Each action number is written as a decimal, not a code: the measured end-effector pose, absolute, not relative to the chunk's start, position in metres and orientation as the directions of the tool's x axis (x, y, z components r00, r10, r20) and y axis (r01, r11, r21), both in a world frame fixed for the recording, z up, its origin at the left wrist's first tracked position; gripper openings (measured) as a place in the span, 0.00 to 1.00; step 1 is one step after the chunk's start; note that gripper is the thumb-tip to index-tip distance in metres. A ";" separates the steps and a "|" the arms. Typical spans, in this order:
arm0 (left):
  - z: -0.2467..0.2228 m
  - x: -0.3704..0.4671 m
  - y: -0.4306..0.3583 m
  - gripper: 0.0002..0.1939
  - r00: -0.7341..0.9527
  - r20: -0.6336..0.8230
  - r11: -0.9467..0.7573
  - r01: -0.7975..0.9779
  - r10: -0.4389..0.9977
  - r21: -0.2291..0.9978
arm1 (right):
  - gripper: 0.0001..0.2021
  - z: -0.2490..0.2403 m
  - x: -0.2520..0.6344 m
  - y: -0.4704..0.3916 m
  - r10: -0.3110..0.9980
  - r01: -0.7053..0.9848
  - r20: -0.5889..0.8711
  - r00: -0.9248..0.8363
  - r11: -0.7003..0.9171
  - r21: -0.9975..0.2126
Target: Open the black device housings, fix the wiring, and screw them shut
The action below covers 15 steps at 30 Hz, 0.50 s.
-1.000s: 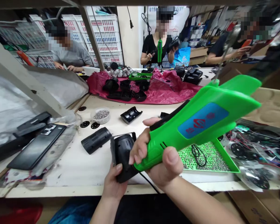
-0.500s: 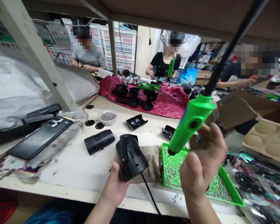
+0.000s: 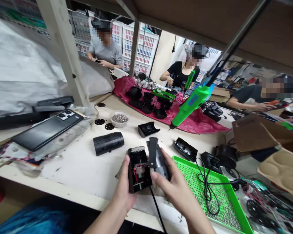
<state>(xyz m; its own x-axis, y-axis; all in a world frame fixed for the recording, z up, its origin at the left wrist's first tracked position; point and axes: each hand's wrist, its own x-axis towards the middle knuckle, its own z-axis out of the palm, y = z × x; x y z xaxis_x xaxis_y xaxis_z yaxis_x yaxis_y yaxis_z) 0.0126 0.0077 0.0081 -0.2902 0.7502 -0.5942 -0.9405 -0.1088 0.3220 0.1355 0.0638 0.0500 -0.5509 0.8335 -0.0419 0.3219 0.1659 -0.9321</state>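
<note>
My left hand [image 3: 123, 182] is wrapped round the left side of an opened black housing [image 3: 134, 159], where red wires and a small inner part show. A black cable hangs from its lower end. In my right hand [image 3: 172, 178] is a black cover half [image 3: 158, 156] with a flat bracket on it, close against the housing's right side. Above and to the right hangs a green electric screwdriver [image 3: 191, 105], touched by neither hand. The green tray [image 3: 243, 216] of small screws lies right of my right hand.
Loose black shells [image 3: 108, 143] lie around, beside a bowl of small metal parts [image 3: 119, 119] and black discs [image 3: 99, 121]. A phone [image 3: 48, 130] is at the left, pink plastic [image 3: 197, 123] behind, cardboard boxes [image 3: 254, 130] at the right. Several people sit beyond.
The housing has come apart, its inside now showing. My right hand has moved from beside the screwdriver down to the cover half. The screwdriver hangs farther away, and the view has shifted.
</note>
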 end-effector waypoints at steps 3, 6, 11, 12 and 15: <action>0.011 0.008 0.004 0.23 -0.215 -0.542 -0.102 -0.968 0.812 0.231 | 0.44 0.057 0.139 0.078 0.868 0.374 0.006 -0.497 0.221 -0.901; 0.010 0.003 -0.003 0.24 -0.204 -0.488 -0.116 -0.972 0.848 0.204 | 0.45 0.059 0.136 0.096 0.862 0.533 0.002 -0.508 0.316 -0.785; 0.003 -0.004 -0.016 0.24 -0.219 -0.384 -0.136 -0.963 0.897 0.232 | 0.41 0.048 0.124 0.122 0.794 0.718 -0.043 -0.606 0.523 -0.460; 0.001 -0.004 -0.017 0.25 -0.207 -0.361 -0.134 -0.967 0.909 0.217 | 0.41 0.044 0.121 0.125 0.783 0.734 -0.049 -0.620 0.556 -0.390; -0.001 -0.005 -0.020 0.25 -0.177 -0.305 -0.126 -0.976 0.936 0.178 | 0.40 0.028 0.112 0.132 0.783 0.766 -0.044 -0.620 0.593 -0.246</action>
<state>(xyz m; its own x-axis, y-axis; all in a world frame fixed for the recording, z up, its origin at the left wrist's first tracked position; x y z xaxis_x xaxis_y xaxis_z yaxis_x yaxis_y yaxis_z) -0.0050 -0.0199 -0.0010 -0.1767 0.9357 -0.3053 -0.9760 -0.1264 0.1776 0.1122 0.1322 0.0281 -0.6203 0.7831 -0.0438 0.7665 0.5934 -0.2456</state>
